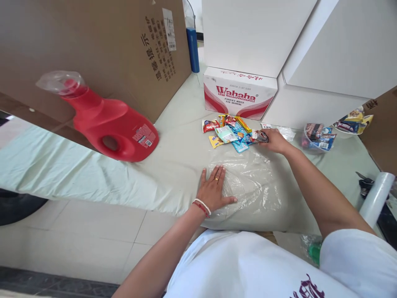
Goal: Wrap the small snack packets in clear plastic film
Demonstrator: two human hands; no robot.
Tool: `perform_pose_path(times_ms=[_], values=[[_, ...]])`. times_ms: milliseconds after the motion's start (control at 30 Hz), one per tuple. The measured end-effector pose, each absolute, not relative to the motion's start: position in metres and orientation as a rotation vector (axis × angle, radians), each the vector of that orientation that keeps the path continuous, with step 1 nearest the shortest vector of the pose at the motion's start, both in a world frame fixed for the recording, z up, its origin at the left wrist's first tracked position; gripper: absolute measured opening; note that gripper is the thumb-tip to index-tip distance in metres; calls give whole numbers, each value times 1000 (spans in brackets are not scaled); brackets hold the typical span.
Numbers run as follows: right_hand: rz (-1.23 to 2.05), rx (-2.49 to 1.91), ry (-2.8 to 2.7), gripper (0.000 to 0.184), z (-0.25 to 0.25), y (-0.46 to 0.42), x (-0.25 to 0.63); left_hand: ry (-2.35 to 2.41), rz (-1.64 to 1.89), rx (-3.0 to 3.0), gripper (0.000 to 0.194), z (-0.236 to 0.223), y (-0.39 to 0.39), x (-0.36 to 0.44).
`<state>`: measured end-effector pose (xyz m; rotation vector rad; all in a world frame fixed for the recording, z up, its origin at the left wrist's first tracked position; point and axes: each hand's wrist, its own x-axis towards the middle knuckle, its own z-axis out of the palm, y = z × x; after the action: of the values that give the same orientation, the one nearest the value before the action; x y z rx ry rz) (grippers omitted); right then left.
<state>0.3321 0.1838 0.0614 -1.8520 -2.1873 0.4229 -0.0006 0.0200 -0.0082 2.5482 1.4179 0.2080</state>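
Note:
My left hand lies flat, fingers spread, on the left part of a clear plastic bag spread on the cloth-covered table. Farther back, my right hand grips a small dark snack packet with a whitish end. That packet is at the right edge of a loose pile of snack packets. In the pile are a red-and-white packet, a yellow packet, a pale green packet and several blue packets. Part of the held packet is hidden by my fingers.
Behind the pile stands a Wahaha water carton against white boxes. A big red jug stands at the left before a brown carton. To the right are a tub of snacks, a bowl of snacks and a plastic roll.

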Motion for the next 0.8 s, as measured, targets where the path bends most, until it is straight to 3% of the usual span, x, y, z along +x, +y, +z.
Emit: perform_pose_path(times_ms=[233, 467, 633, 800], values=[[560, -1372, -2542, 62, 87, 97, 264, 1419, 189, 2566, 123, -8, 21, -1], [436, -1590, -2606, 68, 35, 58, 254, 1414, 198, 2563, 124, -8, 19, -6], [398, -1698, -2487, 66, 41, 54, 282, 1448, 148, 2556, 120, -6, 19, -9], [410, -1595, -2461, 70, 48, 47, 256, 1455, 137, 2552, 115, -5, 20, -7]])
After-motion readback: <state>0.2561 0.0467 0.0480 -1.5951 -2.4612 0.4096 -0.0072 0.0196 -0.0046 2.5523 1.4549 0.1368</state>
